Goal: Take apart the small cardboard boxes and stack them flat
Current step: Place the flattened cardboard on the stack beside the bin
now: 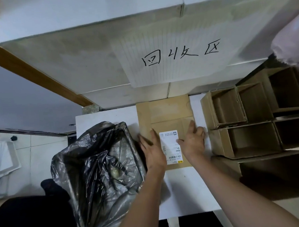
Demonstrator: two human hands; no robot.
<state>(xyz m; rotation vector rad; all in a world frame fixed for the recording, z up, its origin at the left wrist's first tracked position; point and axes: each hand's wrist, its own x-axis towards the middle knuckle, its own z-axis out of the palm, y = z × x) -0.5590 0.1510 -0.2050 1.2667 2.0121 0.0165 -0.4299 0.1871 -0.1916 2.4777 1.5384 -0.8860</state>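
Observation:
A flattened brown cardboard box (pixel 164 112) with a white shipping label (pixel 171 145) lies on the white table (pixel 106 118), just below the white wall of boxes. My left hand (pixel 152 149) lies flat on its left part, fingers straight. My right hand (pixel 192 140) presses flat on its right part beside the label. Several assembled small cardboard boxes (pixel 242 124) stand open-faced in a stack at the right.
A bin lined with a black plastic bag (pixel 99 171) stands at the table's left edge. Big white boxes with a handwritten paper sign (pixel 178 55) rise behind the table. A tiled floor and a white rack (pixel 0 161) are at far left.

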